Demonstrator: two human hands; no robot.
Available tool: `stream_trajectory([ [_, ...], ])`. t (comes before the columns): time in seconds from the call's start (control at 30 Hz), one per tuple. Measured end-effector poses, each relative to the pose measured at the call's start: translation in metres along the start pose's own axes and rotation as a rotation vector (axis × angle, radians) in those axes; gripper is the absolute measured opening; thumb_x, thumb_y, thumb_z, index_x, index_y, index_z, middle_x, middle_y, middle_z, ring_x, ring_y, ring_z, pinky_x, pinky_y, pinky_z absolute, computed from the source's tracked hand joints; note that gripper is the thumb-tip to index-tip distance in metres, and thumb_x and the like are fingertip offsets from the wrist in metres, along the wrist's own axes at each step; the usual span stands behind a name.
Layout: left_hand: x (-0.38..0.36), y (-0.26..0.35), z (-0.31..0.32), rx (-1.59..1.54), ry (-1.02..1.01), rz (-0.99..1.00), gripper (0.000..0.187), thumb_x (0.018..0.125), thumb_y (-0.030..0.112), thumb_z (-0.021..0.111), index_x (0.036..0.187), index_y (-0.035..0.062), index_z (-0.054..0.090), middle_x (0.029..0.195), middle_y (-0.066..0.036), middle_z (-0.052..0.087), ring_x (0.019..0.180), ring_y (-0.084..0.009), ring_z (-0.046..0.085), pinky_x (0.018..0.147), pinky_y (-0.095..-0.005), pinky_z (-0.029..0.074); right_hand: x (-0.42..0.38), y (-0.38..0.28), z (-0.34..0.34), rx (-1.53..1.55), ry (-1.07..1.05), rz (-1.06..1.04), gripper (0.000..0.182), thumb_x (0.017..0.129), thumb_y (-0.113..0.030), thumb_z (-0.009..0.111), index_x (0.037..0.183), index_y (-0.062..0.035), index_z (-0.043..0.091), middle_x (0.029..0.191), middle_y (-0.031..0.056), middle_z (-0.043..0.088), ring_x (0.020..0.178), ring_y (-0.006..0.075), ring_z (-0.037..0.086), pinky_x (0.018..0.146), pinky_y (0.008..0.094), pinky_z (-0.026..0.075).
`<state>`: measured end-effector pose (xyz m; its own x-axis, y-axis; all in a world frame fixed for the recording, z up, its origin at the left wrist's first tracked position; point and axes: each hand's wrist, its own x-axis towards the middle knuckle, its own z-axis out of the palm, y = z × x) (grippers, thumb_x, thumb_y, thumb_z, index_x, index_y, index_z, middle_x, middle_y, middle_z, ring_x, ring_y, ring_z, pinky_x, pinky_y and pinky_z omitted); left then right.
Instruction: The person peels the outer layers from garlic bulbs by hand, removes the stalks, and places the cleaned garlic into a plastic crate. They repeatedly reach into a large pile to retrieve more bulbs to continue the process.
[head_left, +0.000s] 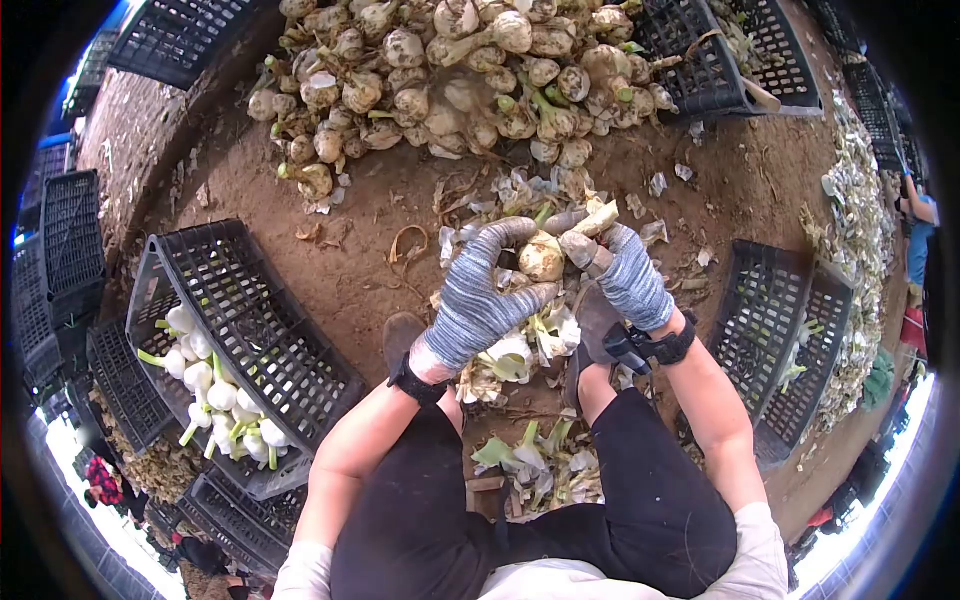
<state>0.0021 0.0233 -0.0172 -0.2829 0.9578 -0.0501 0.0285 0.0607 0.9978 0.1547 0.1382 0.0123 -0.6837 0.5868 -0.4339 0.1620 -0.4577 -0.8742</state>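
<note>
Both my hands wear grey striped gloves with darker fingertips and meet over the ground between my feet. My left hand (488, 290) curves its fingers and thumb round a yellowish-white garlic bulb (541, 258) from the left. On the bulb's other side, my right hand (622, 272) has its thumb close to the bulb and its fingers closed on a pale stem piece (598, 217). Peeled skins and leaf scraps (530, 350) lie below the hands.
Unpeeled bulbs (420, 75) form a large pile ahead. A black crate (260, 330) at left holds clean white bulbs (215, 385). Another crate (765, 310) stands at right, one more (740, 60) at the top right. A person (917, 225) is at the far right.
</note>
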Motion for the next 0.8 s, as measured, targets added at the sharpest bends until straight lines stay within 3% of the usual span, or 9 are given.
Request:
stream_trajectory([
  [0.3, 0.002, 0.014, -0.002, -0.311, -0.060, -0.258, 0.062, 0.070, 0.009, 0.079, 0.123, 0.0004, 0.047, 0.113, -0.008, 0.057, 0.104, -0.0149, 0.054, 0.092, -0.0305, 0.044, -0.005, -0.005, -0.006, 0.051, -0.037, 0.067, 0.032, 0.086, -0.019, 0.063, 0.112, -0.0013, 0.059, 0.099, 0.0053, 0.064, 0.086, 0.0111, 0.060, 0.073, 0.0251, 0.051],
  [0.4, 0.004, 0.009, -0.004, -0.514, -0.096, -0.355, 0.059, 0.075, 0.020, 0.075, 0.124, -0.0004, 0.047, 0.112, -0.008, 0.058, 0.104, -0.0159, 0.055, 0.092, -0.0304, 0.044, -0.009, -0.006, -0.009, 0.002, -0.076, 0.022, 0.031, 0.085, -0.017, 0.063, 0.112, -0.0005, 0.059, 0.102, 0.0054, 0.064, 0.089, 0.0111, 0.059, 0.077, 0.0258, 0.049],
  [0.5, 0.003, -0.015, -0.003, -0.478, -0.238, -0.472, 0.050, 0.090, 0.036, 0.051, 0.124, 0.0002, 0.048, 0.110, -0.008, 0.060, 0.100, -0.0159, 0.057, 0.088, -0.0293, 0.046, -0.014, -0.007, -0.010, -0.084, -0.115, 0.061, 0.033, 0.083, -0.014, 0.064, 0.112, 0.0004, 0.060, 0.104, 0.0057, 0.064, 0.093, 0.0118, 0.058, 0.085, 0.0278, 0.046],
  [0.53, 0.000, -0.024, 0.003, -0.478, -0.235, -0.471, 0.050, 0.090, 0.036, 0.051, 0.124, 0.0002, 0.048, 0.110, -0.008, 0.060, 0.100, -0.0159, 0.057, 0.088, -0.0293, 0.046, -0.015, -0.007, -0.008, -0.086, -0.118, 0.061, 0.033, 0.083, -0.014, 0.064, 0.112, 0.0004, 0.060, 0.104, 0.0057, 0.064, 0.093, 0.0118, 0.058, 0.085, 0.0278, 0.046],
  [0.6, 0.006, -0.012, 0.017, -1.140, -0.075, -0.734, 0.043, 0.092, 0.040, 0.049, 0.115, 0.0037, 0.053, 0.088, -0.001, 0.062, 0.067, -0.0084, 0.056, 0.060, -0.0240, 0.048, -0.018, -0.008, -0.003, -0.205, -0.138, -0.034, 0.032, 0.083, -0.014, 0.064, 0.112, 0.0009, 0.060, 0.103, 0.0061, 0.064, 0.093, 0.0114, 0.058, 0.085, 0.0276, 0.046],
  [0.63, 0.006, -0.005, 0.010, -1.141, -0.156, -0.811, 0.037, 0.093, 0.039, 0.047, 0.111, 0.0066, 0.055, 0.085, -0.001, 0.060, 0.067, -0.0088, 0.056, 0.058, -0.0239, 0.048, -0.018, -0.009, -0.003, -0.149, -0.119, -0.030, 0.032, 0.083, -0.013, 0.064, 0.111, 0.0018, 0.059, 0.103, 0.0075, 0.064, 0.092, 0.0118, 0.059, 0.084, 0.0276, 0.047],
  [0.73, -0.001, -0.034, 0.017, -0.798, -0.020, -0.636, 0.037, 0.094, 0.035, 0.047, 0.116, 0.0057, 0.053, 0.089, -0.002, 0.060, 0.075, -0.0088, 0.057, 0.064, -0.0237, 0.049, -0.015, -0.011, 0.010, 0.160, 0.004, 0.105, 0.033, 0.083, -0.013, 0.064, 0.112, 0.0023, 0.058, 0.102, 0.0087, 0.064, 0.091, 0.0122, 0.059, 0.081, 0.0276, 0.048],
  [0.77, 0.003, 0.000, 0.010, -0.384, -0.021, -0.308, 0.042, 0.094, 0.035, 0.048, 0.122, 0.0035, 0.050, 0.097, -0.005, 0.060, 0.085, -0.0091, 0.056, 0.071, -0.0240, 0.048, -0.013, 0.002, 0.005, 0.181, 0.036, 0.071, 0.036, 0.083, -0.014, 0.064, 0.114, 0.0026, 0.056, 0.104, 0.0091, 0.063, 0.090, 0.0124, 0.060, 0.080, 0.0280, 0.049],
  [0.8, 0.004, 0.008, 0.007, -0.275, -0.015, -0.252, 0.048, 0.093, 0.031, 0.052, 0.128, 0.0001, 0.043, 0.105, -0.008, 0.058, 0.090, -0.0096, 0.054, 0.077, -0.0241, 0.046, -0.012, 0.008, 0.005, 0.177, 0.041, 0.067, 0.036, 0.083, -0.014, 0.064, 0.114, 0.0026, 0.056, 0.104, 0.0091, 0.063, 0.090, 0.0124, 0.060, 0.080, 0.0280, 0.049],
])
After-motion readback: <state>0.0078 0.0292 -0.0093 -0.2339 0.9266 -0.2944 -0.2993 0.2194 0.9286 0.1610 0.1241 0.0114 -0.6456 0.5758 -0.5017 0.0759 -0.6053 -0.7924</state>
